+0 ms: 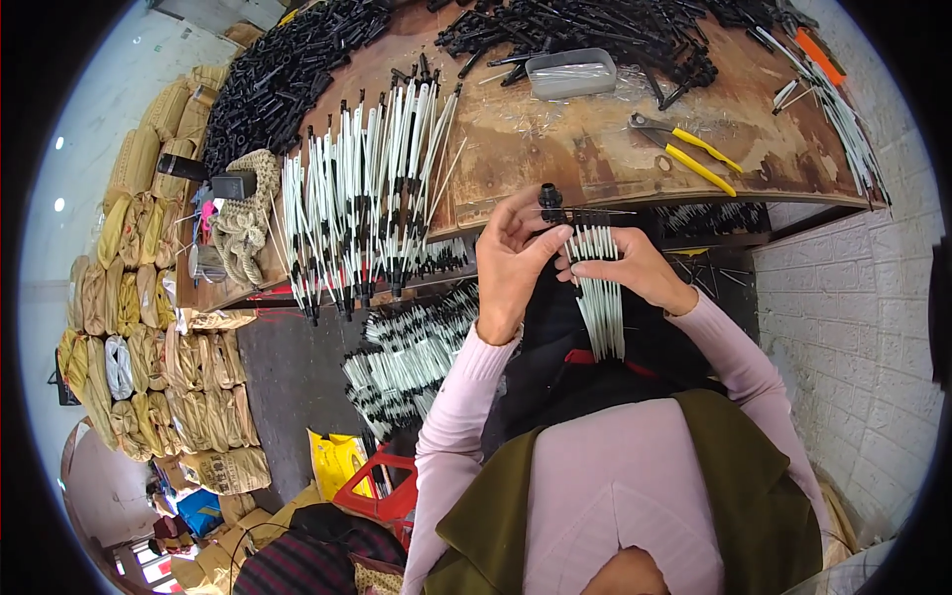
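Observation:
My left hand (510, 266) is closed at the table's front edge, its thumb and fingers around the lower part of a black ribbed tubular fitting (549, 201). Beside it, my right hand (643, 268) grips a flat row of slim white rods (601, 317), with the thumb lying across them. The rods hang side by side over my lap. A thin dark wire (613, 211) runs crosswise along their upper ends, close to the fitting. My fingers hide where the fitting and the nearest rods meet.
On the wooden table (496, 164) lie yellow-handled pliers (694, 157), a clear tray (572, 74) of thin pins, and heaps of black parts (288, 84). Bunches of white rods (372, 188) overhang its left front edge. More rod bundles (416, 347) lie below, near a red stool (382, 486).

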A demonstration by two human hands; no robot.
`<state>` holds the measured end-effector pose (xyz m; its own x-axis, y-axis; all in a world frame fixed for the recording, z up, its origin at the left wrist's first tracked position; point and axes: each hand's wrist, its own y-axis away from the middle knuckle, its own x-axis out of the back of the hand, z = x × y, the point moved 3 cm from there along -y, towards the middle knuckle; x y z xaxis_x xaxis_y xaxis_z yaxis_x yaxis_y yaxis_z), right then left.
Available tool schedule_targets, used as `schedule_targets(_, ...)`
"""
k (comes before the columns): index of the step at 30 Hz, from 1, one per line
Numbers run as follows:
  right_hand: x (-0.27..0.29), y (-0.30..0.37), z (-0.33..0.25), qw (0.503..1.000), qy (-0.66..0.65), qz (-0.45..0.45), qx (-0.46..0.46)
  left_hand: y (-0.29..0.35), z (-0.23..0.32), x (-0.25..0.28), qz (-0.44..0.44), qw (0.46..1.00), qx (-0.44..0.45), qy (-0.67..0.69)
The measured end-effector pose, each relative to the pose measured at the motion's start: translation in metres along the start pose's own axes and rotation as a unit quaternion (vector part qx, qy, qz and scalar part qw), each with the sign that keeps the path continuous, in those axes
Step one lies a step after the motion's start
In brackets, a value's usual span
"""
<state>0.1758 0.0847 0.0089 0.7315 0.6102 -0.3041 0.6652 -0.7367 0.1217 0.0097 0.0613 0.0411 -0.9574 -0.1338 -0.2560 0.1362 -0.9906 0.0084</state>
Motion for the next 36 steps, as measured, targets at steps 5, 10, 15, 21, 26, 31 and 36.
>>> schedule_targets(5,-0.002,-0.001,0.001,1.000,0.000,-0.006,0.005,-0.003,0.001,0.002,0.017,0.999,-0.001,-0.033)
schedule_targets(10,-0.002,-0.002,0.002,1.000,-0.011,-0.012,-0.012,-0.004,0.003,0.004,0.024,0.999,0.028,-0.010)
schedule_targets(15,-0.001,-0.001,0.002,1.000,-0.003,-0.007,-0.009,-0.010,-0.002,0.008,0.016,0.999,0.048,-0.005)
schedule_targets(21,-0.008,0.014,0.012,0.992,-0.064,0.074,0.076,-0.012,-0.004,0.007,0.008,0.998,0.059,0.024)
schedule_targets(26,-0.005,0.030,0.019,0.973,0.117,0.187,0.070,-0.013,-0.001,0.002,-0.008,0.995,0.097,0.013)
schedule_targets(31,-0.011,0.034,0.005,0.971,0.105,0.204,0.073,-0.011,0.001,0.003,-0.027,0.995,0.077,-0.051)
schedule_targets(36,-0.005,0.035,0.008,0.972,0.114,0.193,0.074,-0.006,0.006,-0.001,-0.026,0.995,0.042,-0.088)
